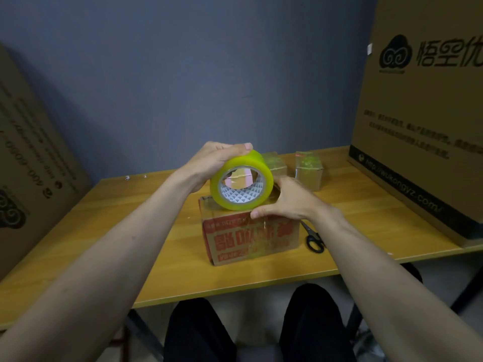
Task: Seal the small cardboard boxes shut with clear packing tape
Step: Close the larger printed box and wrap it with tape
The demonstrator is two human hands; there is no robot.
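**Tape roll on the box top, both hands at work**

Blue-grey wall behind, a yellow wooden table (109, 231) in front, with large printed cartons standing at its far left and far right. Near the middle of the table sits the small cardboard box (251, 237) with red print on its near face; its surface shines, so some clear tape seems to lie on it already.

On top of that box stands the tape roll (241, 180), on edge, its open core facing the camera. It looks light and stiff, with a cardboard core that should not crush under a normal grip. The outer winding is glossy and probably slick, so the best hold is likely across its width, thumb on one rim and fingers on the other, or fingers hooked through the core. The box appears light too; it may slide on the smooth tabletop unless it is pressed down while tape is drawn.

The left hand (218, 159) grips the roll from the far-left side, fingers curled over its top. The right hand (286, 201) lies on the box top just right of the roll, fingers fairly straight, thumb at the near top edge, seemingly pressing tape flat; whether it pinches a loose end cannot be told.

Two more small boxes (308, 169) stand farther back, and black-handled scissors (312, 239) lie just right of the near box.
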